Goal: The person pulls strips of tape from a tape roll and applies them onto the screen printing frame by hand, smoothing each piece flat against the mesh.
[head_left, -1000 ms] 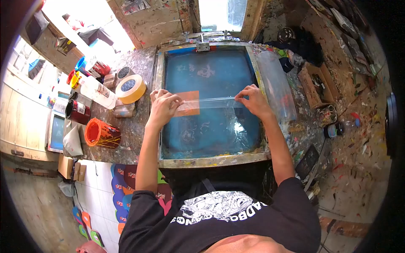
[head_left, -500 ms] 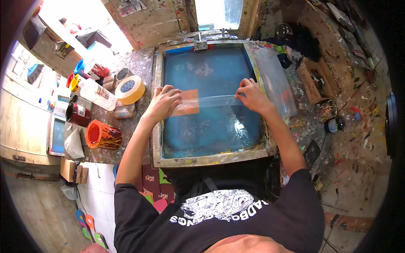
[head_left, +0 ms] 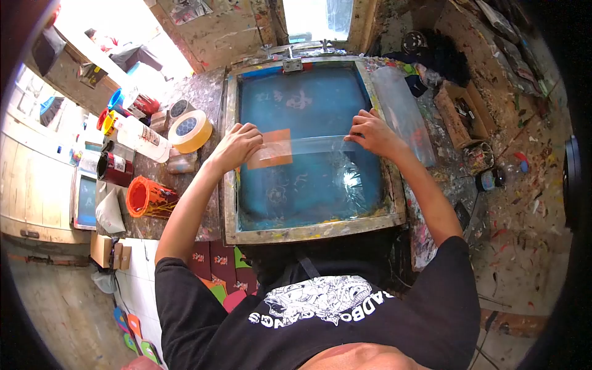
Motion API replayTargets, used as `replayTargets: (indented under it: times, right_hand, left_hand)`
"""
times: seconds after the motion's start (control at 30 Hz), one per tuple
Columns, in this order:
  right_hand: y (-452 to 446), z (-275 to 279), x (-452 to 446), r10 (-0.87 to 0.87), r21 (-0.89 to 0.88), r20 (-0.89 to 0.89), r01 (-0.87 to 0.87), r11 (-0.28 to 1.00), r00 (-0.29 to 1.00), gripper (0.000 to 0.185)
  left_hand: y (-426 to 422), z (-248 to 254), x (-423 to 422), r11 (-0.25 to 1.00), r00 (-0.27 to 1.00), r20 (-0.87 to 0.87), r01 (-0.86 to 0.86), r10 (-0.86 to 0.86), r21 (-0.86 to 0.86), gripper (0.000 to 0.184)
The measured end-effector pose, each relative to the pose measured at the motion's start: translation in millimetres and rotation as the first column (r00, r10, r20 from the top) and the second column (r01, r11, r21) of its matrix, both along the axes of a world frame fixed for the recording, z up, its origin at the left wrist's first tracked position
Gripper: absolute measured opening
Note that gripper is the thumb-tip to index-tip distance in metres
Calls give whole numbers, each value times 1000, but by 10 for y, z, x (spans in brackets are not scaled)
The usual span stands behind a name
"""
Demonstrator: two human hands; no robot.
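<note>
A wooden-framed printing screen [head_left: 308,236] with blue mesh [head_left: 308,197] lies in front of me. Across its middle stretches a strip of clear tape [head_left: 317,145], its ends in my two hands. My left hand [head_left: 237,148], fingers curled and closed, grips the left end near the frame's left side. The right end is pinched between the thumb and fingers of my right hand [head_left: 376,134]. An orange rectangle [head_left: 279,159] shows at the mesh's left, partly under the tape. Whether the tape touches the mesh along its whole length, I cannot tell.
Left of the screen are tape rolls [head_left: 191,131], a white bottle [head_left: 143,139] and an orange paint tub [head_left: 148,198]. A clear plastic sheet [head_left: 404,117] lies right of the frame, beside a cardboard box [head_left: 464,117]. A metal clamp [head_left: 292,65] sits at the frame's far edge.
My right hand has shifted slightly up and to the right, and my left hand slightly left. My elbows have moved a little. The tape remains stretched between both hands.
</note>
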State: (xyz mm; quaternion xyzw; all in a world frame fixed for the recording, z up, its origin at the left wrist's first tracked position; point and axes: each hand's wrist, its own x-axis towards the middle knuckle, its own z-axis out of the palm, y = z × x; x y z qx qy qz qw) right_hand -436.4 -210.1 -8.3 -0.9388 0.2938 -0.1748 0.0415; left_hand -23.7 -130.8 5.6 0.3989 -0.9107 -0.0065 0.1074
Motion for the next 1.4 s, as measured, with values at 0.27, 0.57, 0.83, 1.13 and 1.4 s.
replayTargets:
  times: [0.27,0.57,0.83,1.13,1.4]
  right_hand:
    - [-35,-22,-27,44,-34,26,-43,999,999,33]
    - [-93,19,-41,20,121,36,-24,992,999,35]
    - [-82,101,37,-54,260,-63,68,963,997,34]
    - [114,-96,493,-44,93,-189,63,994,981,41]
    - [-93,-138,509,3,196,-289,56,979,957,31]
  left_hand:
    - [3,12,11,1000,1000,-23,-10,10,-13,22]
    - [37,148,-102,987,987,-109,-106,120,121,38]
    - [-165,-204,-323,931,945,-195,-193,261,309,41]
    - [-123,-195,-489,932,948,-99,-274,303,236,32]
    - [-180,-265,-356,900,913,-170,-308,370,308,27]
